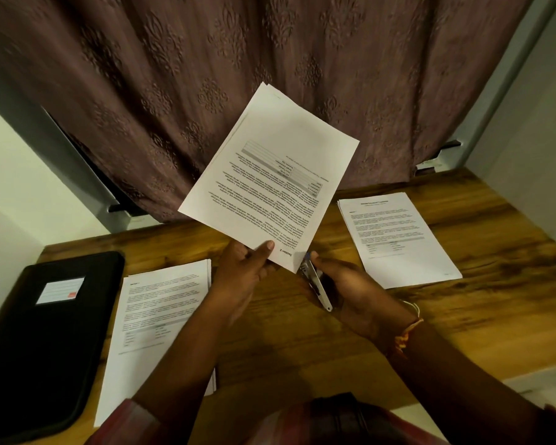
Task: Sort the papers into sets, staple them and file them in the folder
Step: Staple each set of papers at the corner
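At frame centre the left hand point(244, 268) pinches the near corner of a raised paper set point(270, 175); the right hand point(350, 287) grips a stapler point(316, 284) just beside that corner; two paper stacks lie lower left point(161, 316) and right point(398, 239) on the wooden table point(463, 332); the black folder point(39, 342) sits far left.

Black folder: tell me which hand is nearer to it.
Left. The left hand pinches the raised papers right of the folder; the right hand grips the stapler farther right.
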`<state>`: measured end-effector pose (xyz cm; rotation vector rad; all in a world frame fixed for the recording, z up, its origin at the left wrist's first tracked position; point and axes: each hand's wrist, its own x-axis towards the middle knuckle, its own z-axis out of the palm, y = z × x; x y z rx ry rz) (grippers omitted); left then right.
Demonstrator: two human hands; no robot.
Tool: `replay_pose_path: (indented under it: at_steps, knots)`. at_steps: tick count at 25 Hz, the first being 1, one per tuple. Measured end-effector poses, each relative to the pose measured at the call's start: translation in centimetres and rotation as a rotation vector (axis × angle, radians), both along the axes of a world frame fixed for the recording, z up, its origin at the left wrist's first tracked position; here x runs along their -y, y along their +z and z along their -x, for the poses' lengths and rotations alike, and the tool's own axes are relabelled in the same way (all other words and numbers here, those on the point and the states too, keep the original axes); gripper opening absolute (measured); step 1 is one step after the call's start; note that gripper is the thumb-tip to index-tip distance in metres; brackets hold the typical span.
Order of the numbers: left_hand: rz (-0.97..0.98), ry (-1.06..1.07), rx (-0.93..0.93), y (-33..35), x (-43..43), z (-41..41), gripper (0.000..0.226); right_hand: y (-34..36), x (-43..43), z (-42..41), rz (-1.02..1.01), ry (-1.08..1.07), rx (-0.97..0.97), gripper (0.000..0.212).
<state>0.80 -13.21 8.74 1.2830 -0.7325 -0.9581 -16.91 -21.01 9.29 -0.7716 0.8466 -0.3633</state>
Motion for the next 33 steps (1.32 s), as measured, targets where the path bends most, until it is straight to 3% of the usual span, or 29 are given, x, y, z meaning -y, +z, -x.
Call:
replay_pose_path:
  at_steps: [3,9,13,15,17,20,28,33]
  knots:
    - [-0.045,-0.027,0.098,0.8,-0.3,-0.6,0.038,-0.4,0.6,0.8,0.035,-0.126,-0.073,0.041]
    - [-0.264,-0.264,0.656,3.1,-0.8,-3.3,0.047,0.9,3.2,1.4,0.865,-0.301,-0.106,0.034]
    - [-0.28,-0.34,0.894,5.1,-0.6,-4.3,0.037,2.5,6.6,0.1,1.327,-0.4,-0.358,0.052]
    - [-0.249,-0.352,0.952,6.1,-0.7,-4.3,0.035,3.0,7.7,0.2,1.357,-0.334,-0.365,0.049]
    - [-0.213,-0.339,0.99,6.8,-0.8,-4.2,0.036,3.2,8.4,0.6,1.304,-0.208,-0.335,0.027]
    - [-0.225,-0.27,0.884,7.5,-0.9,-4.2,0.025,2.5,9.3,1.7,1.21,-0.009,-0.368,0.021]
    - [-0.128,0.208,0.17,5.1,-3.1,-4.5,0.018,1.6,9.6,1.6,0.899,0.046,-0.172,0.017]
    - [-0.064,0.343,0.023,4.3,-4.8,-4.9,0.021,1.9,8.5,0.4,0.792,0.136,-0.051,0.026]
